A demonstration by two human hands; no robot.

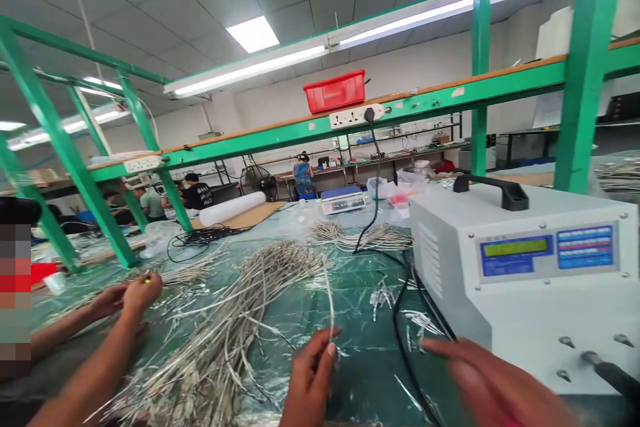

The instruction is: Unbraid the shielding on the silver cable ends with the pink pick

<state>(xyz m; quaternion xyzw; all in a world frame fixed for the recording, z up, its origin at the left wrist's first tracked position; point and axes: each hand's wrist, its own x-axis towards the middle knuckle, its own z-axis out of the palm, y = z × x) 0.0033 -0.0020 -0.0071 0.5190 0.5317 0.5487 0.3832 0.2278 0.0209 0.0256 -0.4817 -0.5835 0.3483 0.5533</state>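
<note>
Left hand pinches a single white wire beside a benchtop machine

The left hand (pixel 310 373) is nearly closed, thumb and fingers pinching a thin white wire (pixel 329 300) that stands upright above it. The wire rises from the edge of a large bundle of white wires (pixel 215 340), which lies fanned across a green plastic mat (pixel 360 307). The right hand (pixel 500 380) is blurred, its fingers stretched towards the front of a white benchtop machine (pixel 520 267); how far open they are or whether they hold anything cannot be told. A black cable (pixel 400 327) runs down the mat beside the machine, with shiny scraps (pixel 383 297) near it. Further along sit a smaller wire bundle (pixel 360 237) and a digital scale (pixel 343 200). To the left, a co-worker's hands (pixel 143 293) pinch something small and yellow
</note>
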